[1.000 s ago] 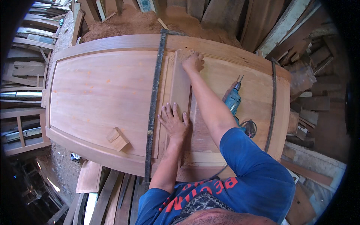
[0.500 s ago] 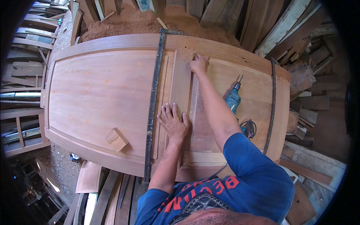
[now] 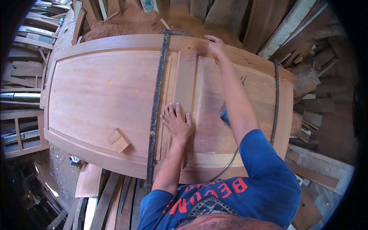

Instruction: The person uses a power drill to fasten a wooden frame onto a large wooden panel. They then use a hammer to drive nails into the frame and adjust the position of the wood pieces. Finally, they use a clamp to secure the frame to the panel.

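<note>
A framed wooden door panel (image 3: 103, 92) lies flat in front of me. My left hand (image 3: 177, 122) rests on it with fingers spread, beside the cross rail (image 3: 185, 80). My right hand (image 3: 215, 46) is at the far edge of the frame, its fingers stretched toward the sawdust beyond and holding nothing visible. A blue power drill (image 3: 225, 116) lies on the right-hand panel, mostly hidden under my right forearm; only its bit and part of its body show. A long bar clamp (image 3: 156, 99) crosses the door just left of my left hand.
A second bar clamp (image 3: 276, 103) spans the right end. A small wood block (image 3: 119, 140) sits on the left panel. The drill's cord (image 3: 229, 165) runs toward me. Sawdust (image 3: 126, 26) heaps along the far side, with boards leaning behind it. Stacked lumber (image 3: 111, 201) lies at near left.
My right hand has moved from the inner corner of the right panel to the door's far edge, its fingers straightening. My forearm now covers more of the drill. The left hand stays in place.
</note>
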The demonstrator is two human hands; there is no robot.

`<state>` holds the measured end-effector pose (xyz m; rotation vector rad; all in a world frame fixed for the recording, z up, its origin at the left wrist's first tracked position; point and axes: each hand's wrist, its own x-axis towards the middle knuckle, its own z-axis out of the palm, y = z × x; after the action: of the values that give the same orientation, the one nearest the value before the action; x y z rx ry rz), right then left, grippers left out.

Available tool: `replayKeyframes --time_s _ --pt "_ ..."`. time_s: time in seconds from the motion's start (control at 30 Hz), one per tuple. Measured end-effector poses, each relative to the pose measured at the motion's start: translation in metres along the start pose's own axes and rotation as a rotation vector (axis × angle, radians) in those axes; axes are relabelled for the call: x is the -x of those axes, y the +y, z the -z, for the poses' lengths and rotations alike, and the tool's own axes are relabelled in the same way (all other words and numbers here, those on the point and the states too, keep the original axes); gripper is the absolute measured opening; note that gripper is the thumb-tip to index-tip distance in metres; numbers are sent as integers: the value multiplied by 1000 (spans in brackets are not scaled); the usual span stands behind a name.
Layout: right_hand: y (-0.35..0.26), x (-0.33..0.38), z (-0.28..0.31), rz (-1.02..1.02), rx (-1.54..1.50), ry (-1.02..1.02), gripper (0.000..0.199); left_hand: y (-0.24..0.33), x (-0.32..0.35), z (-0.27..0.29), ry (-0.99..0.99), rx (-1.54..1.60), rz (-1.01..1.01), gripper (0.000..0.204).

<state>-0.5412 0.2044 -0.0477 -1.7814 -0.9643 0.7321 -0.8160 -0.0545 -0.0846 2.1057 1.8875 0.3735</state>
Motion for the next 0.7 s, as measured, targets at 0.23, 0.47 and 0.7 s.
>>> replayKeyframes --time_s 0.23,0.47,0.7 --pt "-1 258 147 -32 269 -448 25 1 4 -7 58 -29 -34 59" --pt "28 514 242 -384 308 -530 17 -18 -3 11 67 244 -64 60" --pt "-168 532 357 9 436 441 15 68 -31 258 375 789 -498 37"
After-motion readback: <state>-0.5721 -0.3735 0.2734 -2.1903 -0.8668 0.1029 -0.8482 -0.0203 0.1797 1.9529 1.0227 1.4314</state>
